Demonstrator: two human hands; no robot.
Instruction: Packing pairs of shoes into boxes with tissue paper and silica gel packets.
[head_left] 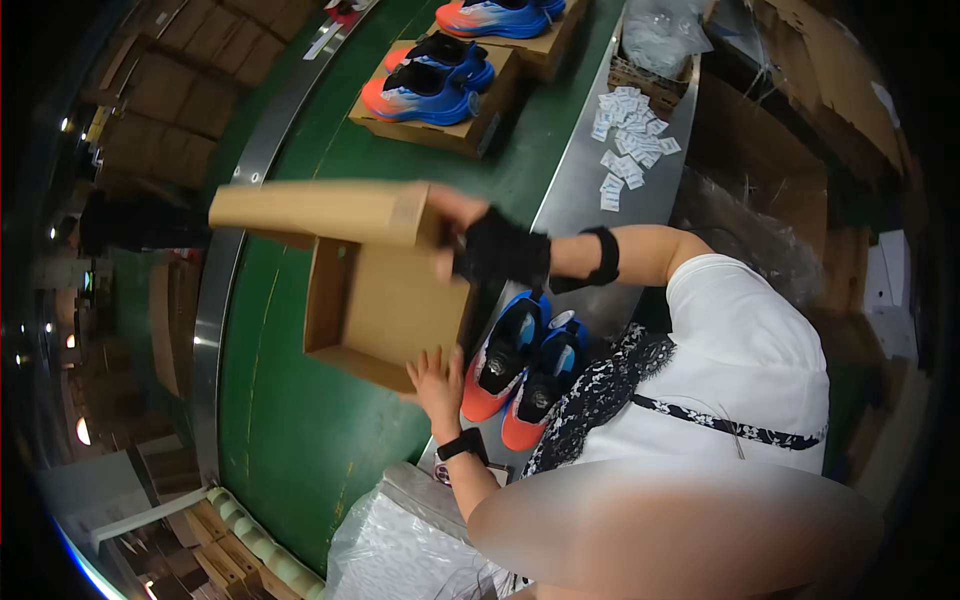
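Observation:
An uncovered brown cardboard shoebox [390, 310] stands on the green belt, with nothing visible in it. Above its far end, my right hand [490, 240], in a black glove with bare fingertips, grips the shoebox lid [325, 210], which is tilted and blurred by motion. Whether the lid is joined to the box is hidden. My left hand [437, 385], a black band on its wrist, rests with spread fingers on the box's near corner. Close beside the box, a pair of orange and blue running shoes [525, 365] sits on the metal ledge.
More running shoes [425, 95] stand on closed boxes farther up the green belt [290, 400]. Small white packets [635, 135] are scattered on the metal ledge [575, 200], near a bin of clear plastic [660, 40]. Plastic-wrapped material [400, 540] lies at the lower edge.

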